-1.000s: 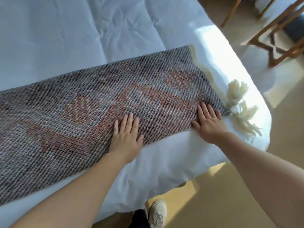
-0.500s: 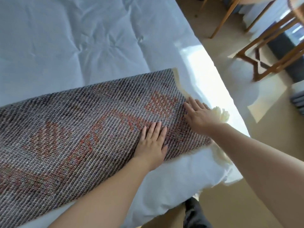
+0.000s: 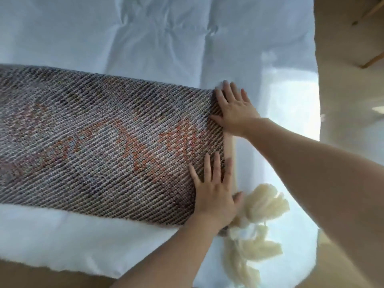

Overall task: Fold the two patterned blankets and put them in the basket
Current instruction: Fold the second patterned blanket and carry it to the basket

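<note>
Mid-fold, the left hand (image 3: 216,190) and right hand (image 3: 235,110) press flat, gripping nothing, on the patterned blanket (image 3: 104,138); the next move likely requires grasping its end for another fold.

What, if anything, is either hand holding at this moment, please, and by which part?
Nothing is gripped. The left hand and right hand lie flat on the patterned blanket near its tasselled end.

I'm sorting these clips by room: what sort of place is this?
Probably a bedroom in a home. A bed with a white quilted cover fills the view, a woven blanket lies spread on it, and a wooden furniture leg stands on the tan floor beside it.
</note>
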